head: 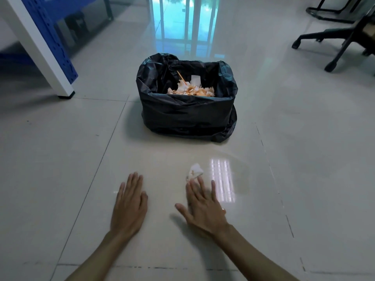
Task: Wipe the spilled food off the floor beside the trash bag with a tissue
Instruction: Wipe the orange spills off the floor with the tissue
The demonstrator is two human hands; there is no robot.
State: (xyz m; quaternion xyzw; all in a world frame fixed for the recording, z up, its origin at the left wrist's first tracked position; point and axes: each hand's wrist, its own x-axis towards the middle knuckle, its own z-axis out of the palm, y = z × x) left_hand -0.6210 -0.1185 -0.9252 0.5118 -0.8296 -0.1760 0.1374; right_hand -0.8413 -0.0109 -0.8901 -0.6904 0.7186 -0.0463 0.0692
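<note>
Honestly, your hands are both spread flat: left hand (129,201) empty, right hand (203,207) just fingertip-pinning the tissue (195,170) on the floor (60,159), six o'clock from the trash bag (187,116). It's flimsy, probably soggy, so bunch it from the middle.

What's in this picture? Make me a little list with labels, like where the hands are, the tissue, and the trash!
left hand: flat, fingers spread, palm down on the floor, holding nothing
right hand: palm down, fingertips on the tissue's near edge
tissue: crumpled, white, stained, on the floor in front of the trash bag
trash bag: black, open, upright
inside bag: orange and white food scraps, one thin stick
floor: pale glossy tiles; faint wet patch right of the tissue
background: office chair base, white table leg
</note>
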